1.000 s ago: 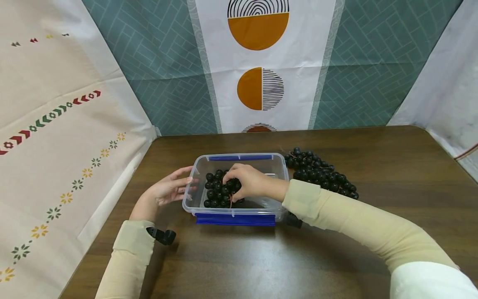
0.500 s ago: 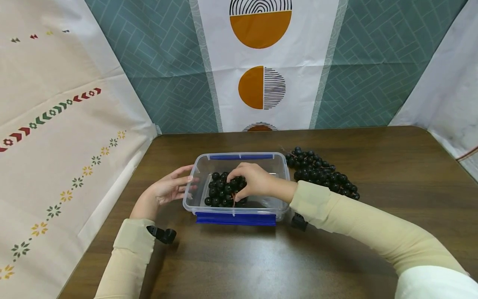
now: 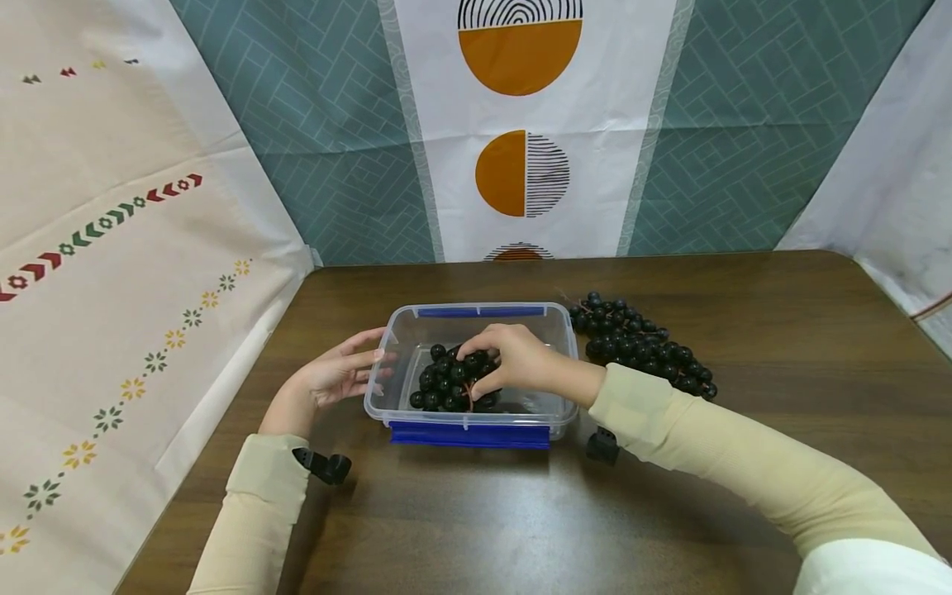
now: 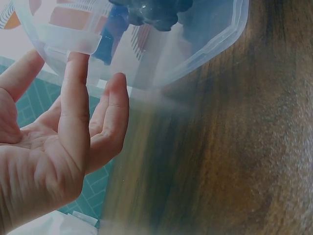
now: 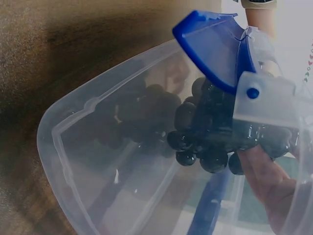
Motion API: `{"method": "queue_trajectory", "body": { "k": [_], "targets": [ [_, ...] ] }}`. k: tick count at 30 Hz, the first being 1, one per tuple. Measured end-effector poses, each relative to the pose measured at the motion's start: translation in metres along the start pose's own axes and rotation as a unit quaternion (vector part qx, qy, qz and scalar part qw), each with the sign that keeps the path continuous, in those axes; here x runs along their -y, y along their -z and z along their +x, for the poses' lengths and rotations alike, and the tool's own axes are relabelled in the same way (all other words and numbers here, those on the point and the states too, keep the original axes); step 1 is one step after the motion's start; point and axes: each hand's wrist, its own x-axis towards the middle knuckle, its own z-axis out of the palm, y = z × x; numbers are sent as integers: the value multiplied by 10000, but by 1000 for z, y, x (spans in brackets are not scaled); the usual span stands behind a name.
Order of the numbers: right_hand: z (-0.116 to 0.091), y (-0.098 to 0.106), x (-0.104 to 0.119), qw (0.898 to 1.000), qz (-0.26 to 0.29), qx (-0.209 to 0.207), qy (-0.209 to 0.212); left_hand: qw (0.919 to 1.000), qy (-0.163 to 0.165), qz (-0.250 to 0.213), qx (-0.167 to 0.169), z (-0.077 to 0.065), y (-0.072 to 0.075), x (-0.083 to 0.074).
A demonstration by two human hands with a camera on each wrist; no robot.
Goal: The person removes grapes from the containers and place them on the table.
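Observation:
A clear plastic container (image 3: 427, 420) with blue clip flaps stands on the table. Inside it lies a bunch of dark grapes (image 3: 445, 382), seen through the wall in the right wrist view as round dark berries (image 5: 212, 122). My right hand (image 3: 516, 359) reaches over the rim and grips the bunch, thumb near its reddish stem. The palm side of that hand is hidden. At the container's left end, my left hand (image 3: 335, 378) touches the outer wall with extended fingers (image 4: 74, 105). It holds nothing.
Another heap of dark grapes (image 3: 647, 347) lies on the brown table (image 3: 476, 512), right behind the container's right end. Blue front flap (image 3: 468, 435) hangs folded down. Patterned cloths (image 3: 357, 182) surround the table at the back and sides.
My right hand has moved slightly to the right inside the container, and the grape bunch has shifted right with it. The left hand stays at the container's left end.

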Motion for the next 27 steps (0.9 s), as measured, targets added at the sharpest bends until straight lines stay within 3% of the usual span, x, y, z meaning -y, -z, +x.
{"method": "queue_trajectory", "body": {
  "k": [16,27],
  "targets": [
    [-8,3,-12,9977,473,-453,153,9998,16,-213,-8,0,-2,-2],
    [-15,9,-13,9954,712,-637,-120,9998,58,-192,-23,2,0,0]
  ]
}}
